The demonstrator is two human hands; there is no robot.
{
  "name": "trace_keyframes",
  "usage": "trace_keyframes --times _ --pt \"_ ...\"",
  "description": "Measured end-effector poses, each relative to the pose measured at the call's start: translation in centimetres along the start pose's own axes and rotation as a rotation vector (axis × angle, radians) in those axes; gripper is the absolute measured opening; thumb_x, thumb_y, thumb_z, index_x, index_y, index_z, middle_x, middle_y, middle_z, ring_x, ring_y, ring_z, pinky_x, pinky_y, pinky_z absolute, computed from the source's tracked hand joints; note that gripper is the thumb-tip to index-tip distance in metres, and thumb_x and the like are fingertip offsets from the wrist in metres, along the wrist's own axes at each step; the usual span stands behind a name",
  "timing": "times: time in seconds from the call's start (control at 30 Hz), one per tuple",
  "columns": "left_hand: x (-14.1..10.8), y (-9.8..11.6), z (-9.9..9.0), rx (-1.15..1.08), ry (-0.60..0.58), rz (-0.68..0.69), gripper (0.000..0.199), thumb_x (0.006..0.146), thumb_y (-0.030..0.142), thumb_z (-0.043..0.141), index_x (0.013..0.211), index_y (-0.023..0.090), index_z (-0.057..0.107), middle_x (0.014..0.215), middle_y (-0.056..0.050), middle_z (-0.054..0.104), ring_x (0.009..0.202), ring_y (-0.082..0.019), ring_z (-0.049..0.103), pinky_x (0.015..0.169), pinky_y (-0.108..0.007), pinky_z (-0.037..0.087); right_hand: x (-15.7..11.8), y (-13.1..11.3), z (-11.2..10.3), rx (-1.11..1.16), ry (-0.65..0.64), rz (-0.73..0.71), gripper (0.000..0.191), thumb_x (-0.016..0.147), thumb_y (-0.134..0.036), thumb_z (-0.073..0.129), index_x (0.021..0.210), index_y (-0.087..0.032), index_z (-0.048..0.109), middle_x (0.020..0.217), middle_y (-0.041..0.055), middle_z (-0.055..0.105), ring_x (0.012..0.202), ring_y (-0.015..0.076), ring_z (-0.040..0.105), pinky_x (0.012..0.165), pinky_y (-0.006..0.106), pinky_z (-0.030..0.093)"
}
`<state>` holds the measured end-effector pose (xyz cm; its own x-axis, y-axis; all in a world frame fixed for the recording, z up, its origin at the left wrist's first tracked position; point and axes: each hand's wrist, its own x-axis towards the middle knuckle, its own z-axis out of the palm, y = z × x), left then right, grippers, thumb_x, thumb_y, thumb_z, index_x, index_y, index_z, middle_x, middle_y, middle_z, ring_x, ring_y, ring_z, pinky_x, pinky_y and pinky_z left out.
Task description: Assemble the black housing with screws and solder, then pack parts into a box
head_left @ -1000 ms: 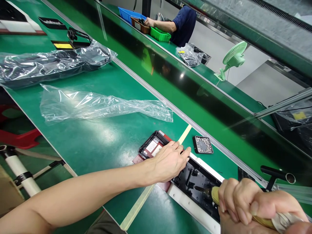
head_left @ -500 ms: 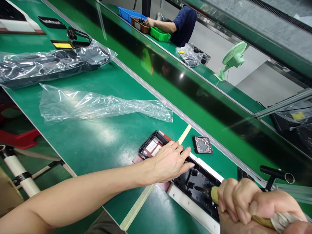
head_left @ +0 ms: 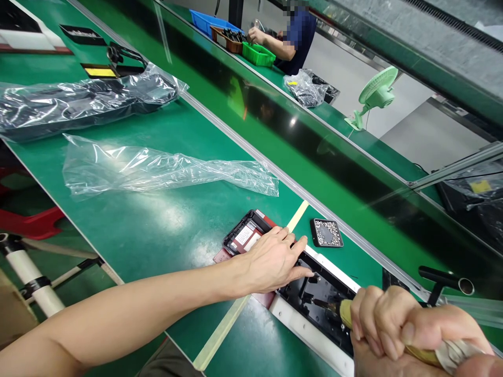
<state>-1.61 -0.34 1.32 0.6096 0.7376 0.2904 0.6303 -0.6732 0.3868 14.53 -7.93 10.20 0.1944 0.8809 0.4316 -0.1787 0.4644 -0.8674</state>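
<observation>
My left hand (head_left: 271, 262) lies over a long black plastic housing (head_left: 332, 285), its fingers stretched out and apart. The housing rests in a white holder (head_left: 304, 327), and its far end forms a frame with a white label (head_left: 245, 235) inside. In the lower right, my right hand (head_left: 412, 327) is closed around a screwdriver (head_left: 346, 313) with a yellowish, partly wrapped body. Its dark shaft points down into the housing, near a bar-shaped part; whether the tip touches a screw I cannot make out.
A small dish of screws (head_left: 328, 234) stands beyond the housing. Left of it lie a clear plastic bag (head_left: 168, 170) and a bagged black part (head_left: 86, 102). A metal rail (head_left: 236, 133) borders the conveyor belt (head_left: 271, 125). Across it, a co-worker's hand (head_left: 257, 36) is above a green basket (head_left: 258, 54).
Across the belt, the co-worker's hand has moved right, from the brown bin to above the green basket. My hands, the screwdriver and the housing stay practically in place.
</observation>
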Motion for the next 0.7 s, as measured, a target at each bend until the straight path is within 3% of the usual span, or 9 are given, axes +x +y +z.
trace_keyframes --times 0.23,0.4,0.5,0.7 --pt "0.0 0.0 -0.2 -0.005 -0.029 -0.006 0.071 0.101 0.062 0.048 0.144 0.005 0.05 0.121 -0.022 0.071 0.128 -0.038 0.06 0.099 -0.048 0.05 0.3 -1.0 0.0 -0.059 -0.078 0.11 0.045 0.103 -0.052 0.046 0.079 -0.019 0.063 0.056 -0.0021 0.05 0.05 0.0121 0.051 0.05 0.03 0.045" --pt "-0.1 0.0 -0.2 -0.001 -0.031 -0.006 0.072 0.102 0.062 0.048 0.145 0.004 0.049 0.12 -0.022 0.071 0.128 -0.039 0.06 0.1 -0.048 0.05 0.3 -0.2 0.3 0.028 -0.087 -0.027 0.043 0.104 -0.046 0.041 0.078 -0.017 0.062 0.053 -0.0031 0.045 0.045 0.009 0.045 0.046 0.025 0.038" --pt "-0.1 0.0 0.0 -0.001 -0.027 -0.005 0.072 0.101 0.062 0.048 0.145 0.004 0.05 0.12 -0.022 0.071 0.129 -0.039 0.06 0.101 -0.048 0.05 0.4 0.0 0.2 0.031 -0.087 -0.01 0.043 0.104 -0.044 0.039 0.081 -0.017 0.063 0.055 -0.0027 0.046 0.046 0.0095 0.047 0.046 0.025 0.04" --pt "-0.1 -0.1 0.5 0.005 0.006 0.005 0.073 0.102 0.063 0.045 0.146 0.005 0.048 0.121 -0.022 0.07 0.13 -0.039 0.059 0.101 -0.048 0.05 0.7 -0.5 -0.9 -0.009 -0.204 0.018 0.047 0.105 -0.049 0.037 0.081 -0.018 0.063 0.056 -0.0024 0.051 0.048 0.011 0.05 0.046 0.028 0.046"
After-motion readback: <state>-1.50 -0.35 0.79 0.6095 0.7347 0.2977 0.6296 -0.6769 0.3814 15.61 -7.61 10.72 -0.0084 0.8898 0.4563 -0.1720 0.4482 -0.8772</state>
